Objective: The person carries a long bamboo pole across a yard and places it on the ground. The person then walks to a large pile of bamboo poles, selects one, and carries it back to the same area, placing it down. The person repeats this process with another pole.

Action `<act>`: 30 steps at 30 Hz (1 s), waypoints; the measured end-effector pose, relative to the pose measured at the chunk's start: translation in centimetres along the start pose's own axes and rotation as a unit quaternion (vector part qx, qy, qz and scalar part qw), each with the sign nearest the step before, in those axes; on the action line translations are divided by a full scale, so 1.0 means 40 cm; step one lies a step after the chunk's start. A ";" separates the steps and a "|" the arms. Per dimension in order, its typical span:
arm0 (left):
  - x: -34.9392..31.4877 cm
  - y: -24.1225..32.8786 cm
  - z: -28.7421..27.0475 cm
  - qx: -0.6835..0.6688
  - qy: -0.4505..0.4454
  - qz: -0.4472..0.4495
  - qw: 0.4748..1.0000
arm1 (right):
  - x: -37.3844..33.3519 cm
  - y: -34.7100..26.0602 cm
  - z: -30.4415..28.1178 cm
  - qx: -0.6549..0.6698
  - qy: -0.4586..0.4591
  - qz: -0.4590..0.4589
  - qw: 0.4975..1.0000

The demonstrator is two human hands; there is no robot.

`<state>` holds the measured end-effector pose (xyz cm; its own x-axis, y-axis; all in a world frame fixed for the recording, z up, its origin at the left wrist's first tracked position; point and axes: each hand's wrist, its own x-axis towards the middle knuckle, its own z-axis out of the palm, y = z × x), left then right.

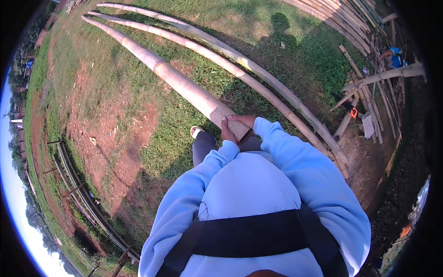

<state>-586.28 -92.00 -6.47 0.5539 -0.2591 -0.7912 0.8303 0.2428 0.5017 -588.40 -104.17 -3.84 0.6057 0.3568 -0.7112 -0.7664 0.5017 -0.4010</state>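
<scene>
A thick, pale bamboo pole (184, 87) stretches from just in front of my body to the far left, its cut near end close to my waist. My left hand (227, 131) is closed on the left side of that end, thumb on top. From the right, my right hand (243, 121) grips the same end, its fingers meeting the left thumb. The undersides of both hands are hidden. Beside it on the right lie a thinner brown bamboo pole (249, 82) and a greyer bamboo pole (281, 88), both on the ground.
Grass with bare reddish soil (104, 124) surrounds me. At the upper right are stacked bamboo poles (330, 21), cut sticks (380, 99) and an orange-and-black tool (354, 112). A dark rail structure (76, 182) curves along the left. My sandalled foot (195, 131) stands left of the pole.
</scene>
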 end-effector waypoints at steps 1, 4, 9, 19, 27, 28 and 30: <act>-0.033 -0.035 0.002 -0.016 -0.016 -0.024 0.999 | -0.020 0.032 -0.020 0.005 0.001 0.016 1.000; -0.103 -0.116 -0.014 -0.052 -0.096 -0.057 0.992 | -0.051 0.128 -0.037 0.005 -0.001 0.010 1.000; -0.138 -0.200 -0.102 -0.059 -0.068 -0.069 0.993 | -0.069 0.262 -0.007 -0.013 -0.030 -0.010 0.999; -0.277 -0.422 -0.222 -0.023 -0.081 0.003 0.996 | -0.161 0.530 -0.034 -0.097 -0.053 0.011 0.994; -0.387 -0.772 -0.082 -0.035 -0.040 -0.004 0.999 | -0.397 0.717 -0.269 -0.108 -0.017 0.030 0.994; -0.389 -0.828 -0.058 -0.029 -0.043 0.014 0.999 | -0.433 0.742 -0.317 -0.105 -0.012 0.032 0.994; -0.384 -0.965 -0.005 -0.026 -0.004 0.012 1.000 | -0.502 0.797 -0.436 -0.098 -0.001 0.035 0.995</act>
<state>-626.84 -97.19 -13.76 0.5739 -0.2611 -0.7762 0.8129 0.2962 0.5014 -628.73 -109.08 -12.43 0.5496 0.3872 -0.7403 -0.8337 0.3119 -0.4558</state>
